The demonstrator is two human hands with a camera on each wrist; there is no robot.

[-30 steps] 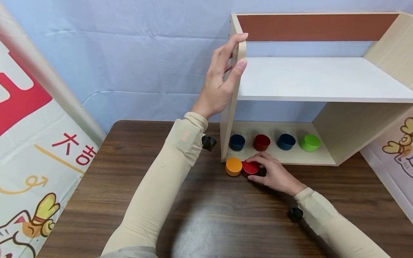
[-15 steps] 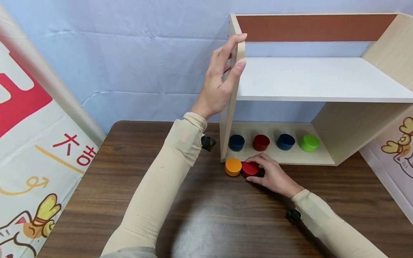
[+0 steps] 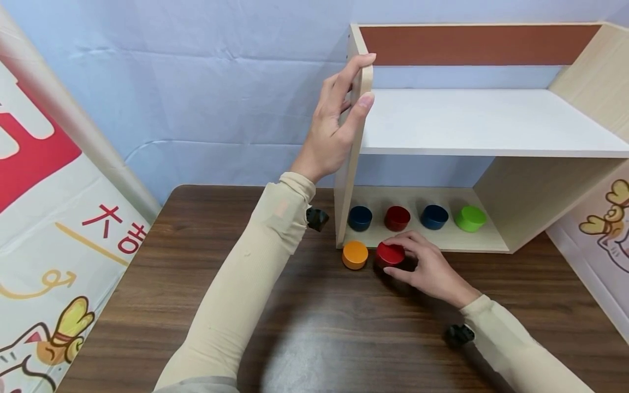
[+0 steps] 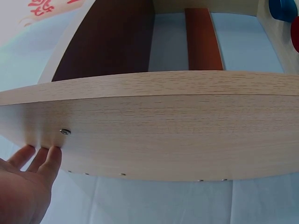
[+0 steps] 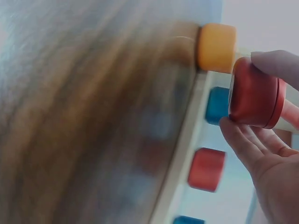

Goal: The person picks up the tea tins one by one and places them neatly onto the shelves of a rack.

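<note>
Head view: left hand [image 3: 334, 128] clasped shelf side panel [image 3: 355, 158], steadying; right hand [image 3: 426, 267] gripped red cup [image 3: 390, 254], lifted beside orange cup [image 3: 355, 254].

An orange cylinder [image 3: 355, 254] stands on the dark wood-grain surface [image 3: 196, 284], just in front of the lower board's left end. On that board sit a row of four: dark blue cylinder [image 3: 360, 218], red cylinder [image 3: 397, 218], second blue cylinder [image 3: 434, 216] and green cylinder [image 3: 470, 218]. A printed banner [image 3: 54, 218] leans at the left before the pale blue backdrop [image 3: 196, 82].
</note>
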